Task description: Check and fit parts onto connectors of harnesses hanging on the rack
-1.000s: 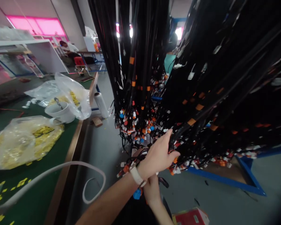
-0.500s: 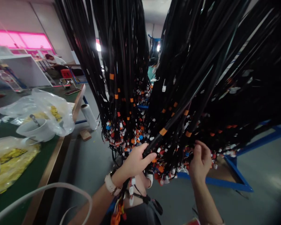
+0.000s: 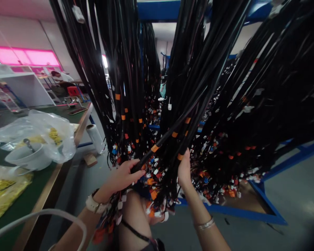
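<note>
My left hand (image 3: 125,176) is closed around a black wire harness (image 3: 161,139), just below its orange tape band, and draws it out at a slant to the lower left. Connectors on thin wires dangle beneath that hand. My right hand (image 3: 185,172) curls around the right side of a hanging bundle of wire harnesses (image 3: 170,164), near another orange band; its fingers are partly hidden behind the bundle. White, orange and red connectors (image 3: 154,193) cluster at the lower ends between my hands.
More harnesses hang left (image 3: 120,69) and right (image 3: 251,122) from a blue metal rack (image 3: 159,11). At left stands a green-topped table (image 3: 48,176) with a white bowl (image 3: 28,157) and plastic bags of yellow parts (image 3: 5,188). A film roll (image 3: 94,137) stands on the floor. A person (image 3: 64,78) sits far back.
My left hand has moved left and slightly down with its harness. My right hand has moved left from beside the bundle onto it. The view has shifted, showing more of the rack's top bar.
</note>
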`<act>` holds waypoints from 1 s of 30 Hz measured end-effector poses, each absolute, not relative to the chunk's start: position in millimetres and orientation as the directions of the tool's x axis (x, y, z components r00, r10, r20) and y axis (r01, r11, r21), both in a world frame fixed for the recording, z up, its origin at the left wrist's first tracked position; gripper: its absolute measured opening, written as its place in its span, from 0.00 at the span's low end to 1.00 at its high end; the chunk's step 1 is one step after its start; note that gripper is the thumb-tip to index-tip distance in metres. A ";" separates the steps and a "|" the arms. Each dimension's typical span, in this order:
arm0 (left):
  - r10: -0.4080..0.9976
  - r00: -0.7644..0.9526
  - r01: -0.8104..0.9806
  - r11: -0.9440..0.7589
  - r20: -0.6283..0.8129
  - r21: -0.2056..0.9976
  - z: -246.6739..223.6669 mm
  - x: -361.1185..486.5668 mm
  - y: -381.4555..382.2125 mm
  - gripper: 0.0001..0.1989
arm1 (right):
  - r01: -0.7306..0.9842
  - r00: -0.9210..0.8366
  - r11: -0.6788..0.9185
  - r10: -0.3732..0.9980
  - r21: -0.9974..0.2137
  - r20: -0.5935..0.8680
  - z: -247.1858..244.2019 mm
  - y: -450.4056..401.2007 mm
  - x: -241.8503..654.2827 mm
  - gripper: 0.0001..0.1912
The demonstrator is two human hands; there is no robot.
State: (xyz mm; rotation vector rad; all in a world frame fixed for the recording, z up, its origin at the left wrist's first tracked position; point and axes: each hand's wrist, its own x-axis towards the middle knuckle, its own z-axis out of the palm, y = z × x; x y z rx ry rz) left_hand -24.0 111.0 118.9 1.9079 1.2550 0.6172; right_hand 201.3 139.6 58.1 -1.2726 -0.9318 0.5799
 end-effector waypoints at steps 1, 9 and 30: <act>0.909 0.417 0.555 -0.260 0.006 0.790 118.2 -17.5 114.0 0.11 | 0.141 0.529 0.201 0.812 -0.969 0.245 60.6 136.1 193.0 0.38; 0.896 0.216 0.407 -0.444 0.388 0.798 150.1 66.4 140.9 0.40 | 0.155 0.484 0.200 0.838 -0.967 0.251 65.1 119.5 140.6 0.33; 0.843 0.154 0.750 -0.439 0.516 0.494 195.2 120.7 188.2 0.29 | 0.171 0.335 0.307 0.876 -0.936 0.348 47.9 112.0 173.9 0.31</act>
